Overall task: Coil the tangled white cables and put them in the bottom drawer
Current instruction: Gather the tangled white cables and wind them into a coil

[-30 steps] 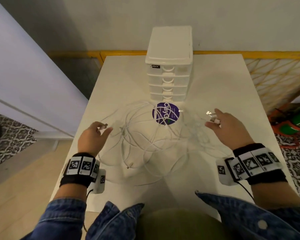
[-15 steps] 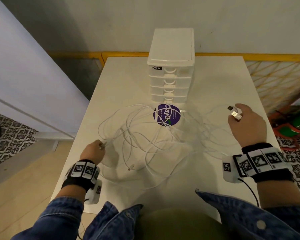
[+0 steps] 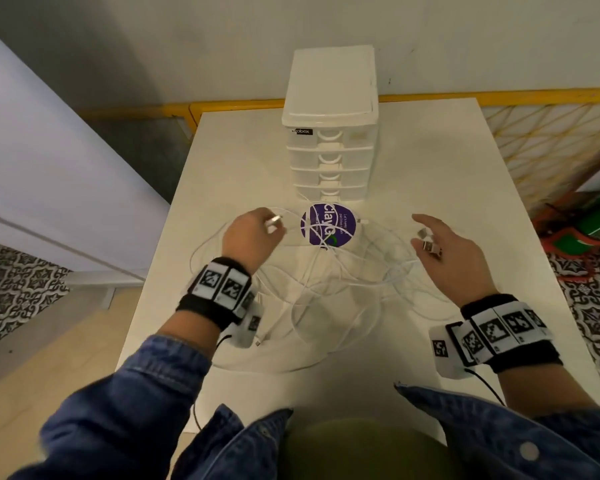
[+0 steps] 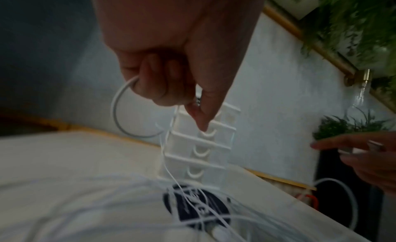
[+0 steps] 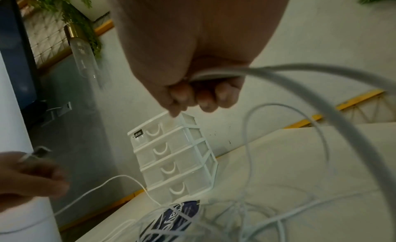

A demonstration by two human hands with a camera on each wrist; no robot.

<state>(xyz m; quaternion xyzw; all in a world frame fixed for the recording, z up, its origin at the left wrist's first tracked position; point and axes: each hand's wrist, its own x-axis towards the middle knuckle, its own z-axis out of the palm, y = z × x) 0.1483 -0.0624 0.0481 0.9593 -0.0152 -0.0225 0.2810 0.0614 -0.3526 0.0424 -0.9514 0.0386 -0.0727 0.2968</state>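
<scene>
Several thin white cables (image 3: 329, 292) lie tangled in loops across the white table (image 3: 465, 174). My left hand (image 3: 271, 225) pinches one cable's plug end just left of the purple sticker; in the left wrist view its curled fingers (image 4: 163, 86) hold a loop of that cable (image 4: 116, 108). My right hand (image 3: 426, 237) holds USB plugs (image 3: 430, 244) to the sticker's right, and the right wrist view shows its fingers (image 5: 203, 96) curled round a white cable (image 5: 289, 73). The white four-drawer unit (image 3: 329, 133) stands behind, its bottom drawer (image 3: 329, 194) closed.
A round purple sticker (image 3: 328, 225) lies on the table in front of the drawer unit, under the cables. A yellow railing (image 3: 551, 95) runs behind the table. Patterned floor and green and orange objects (image 3: 589, 230) are to the right.
My left hand has moved forward and rightward from the front left to beside the sticker, carrying its plug. My right hand has moved left toward the middle with its plugs.
</scene>
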